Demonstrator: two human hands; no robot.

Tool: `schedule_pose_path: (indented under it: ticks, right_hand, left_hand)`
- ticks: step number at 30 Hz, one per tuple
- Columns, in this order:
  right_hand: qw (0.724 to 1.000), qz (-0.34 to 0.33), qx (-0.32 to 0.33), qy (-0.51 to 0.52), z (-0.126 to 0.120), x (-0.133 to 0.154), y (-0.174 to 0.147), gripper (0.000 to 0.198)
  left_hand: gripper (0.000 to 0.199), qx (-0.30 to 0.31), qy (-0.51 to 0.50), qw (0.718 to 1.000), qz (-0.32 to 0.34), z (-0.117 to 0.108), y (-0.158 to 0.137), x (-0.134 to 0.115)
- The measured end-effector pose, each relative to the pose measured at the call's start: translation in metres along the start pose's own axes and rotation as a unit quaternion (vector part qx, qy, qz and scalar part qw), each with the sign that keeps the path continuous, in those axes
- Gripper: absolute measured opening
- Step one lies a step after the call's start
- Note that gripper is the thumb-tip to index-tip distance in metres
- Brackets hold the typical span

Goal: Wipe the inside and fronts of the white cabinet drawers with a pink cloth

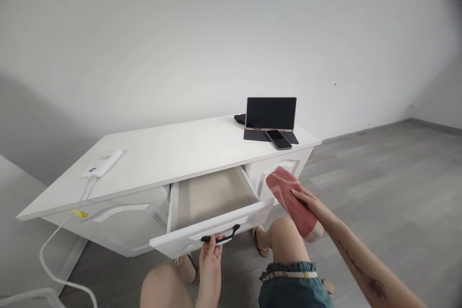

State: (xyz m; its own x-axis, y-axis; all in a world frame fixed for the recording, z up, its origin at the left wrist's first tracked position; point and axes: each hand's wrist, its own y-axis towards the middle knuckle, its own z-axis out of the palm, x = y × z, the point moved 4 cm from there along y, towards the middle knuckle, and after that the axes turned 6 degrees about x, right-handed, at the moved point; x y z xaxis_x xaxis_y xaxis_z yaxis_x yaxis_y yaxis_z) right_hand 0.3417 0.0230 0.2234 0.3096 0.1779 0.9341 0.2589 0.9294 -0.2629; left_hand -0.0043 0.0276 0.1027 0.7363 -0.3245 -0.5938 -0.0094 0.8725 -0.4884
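Note:
My left hand (211, 256) has its fingers wrapped round the black handle (225, 238) of a white drawer (216, 225). The drawer is pulled out of the low white cabinet, and its pale bottom shows with nothing on it. To the right of the drawer front, my right hand (311, 203) grips a red folded towel (290, 197) with pale lines. The towel hangs in the air at a slant, above and beside my knee, apart from the drawer. Part of my right fingers is hidden behind it.
On the white cabinet top (173, 147) a tablet (270, 113) stands at the right, with a phone (279, 139) before it and a dark item (240, 118) behind. A white device (104, 163) lies at the left, its cable (48, 269) hanging down. My legs are close below the drawer.

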Motion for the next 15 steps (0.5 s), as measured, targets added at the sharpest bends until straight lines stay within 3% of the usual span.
schedule_pose_path:
  ticks: [2,3,4,7,10,12,15]
  right_hand:
    - [0.979,-0.061,0.092,-0.173,0.032,0.04,0.012,0.035]
    - [0.945,-0.113,0.148,-0.269,0.053,0.056,0.019,0.032]
    - [0.891,-0.164,0.21,-0.368,0.075,0.066,0.024,0.029]
    - [0.672,-0.257,0.372,-0.587,0.137,0.057,0.041,0.029]
    - [0.489,-0.288,0.43,-0.702,0.175,0.015,0.057,0.032]
    - [0.4,-0.308,0.456,-0.734,0.188,-0.014,0.062,0.035]
    - [0.312,-0.321,0.517,-0.73,0.189,-0.045,0.063,0.034]
  left_hand:
    - [0.008,0.004,-0.013,1.0,-0.004,-0.006,-0.001,0.003]
    - [0.004,0.008,-0.019,1.0,0.001,-0.01,-0.001,0.004]
    - [0.005,0.012,-0.022,1.0,0.005,-0.013,-0.001,0.006]
    - [0.016,0.019,-0.008,1.0,0.01,-0.02,0.0,0.01]
    - [0.022,0.009,0.009,1.0,0.009,-0.022,-0.002,0.014]
    - [0.023,0.002,0.008,1.0,0.006,-0.023,-0.004,0.015]
    - [0.022,-0.003,0.0,1.0,-0.002,-0.031,-0.003,0.019]
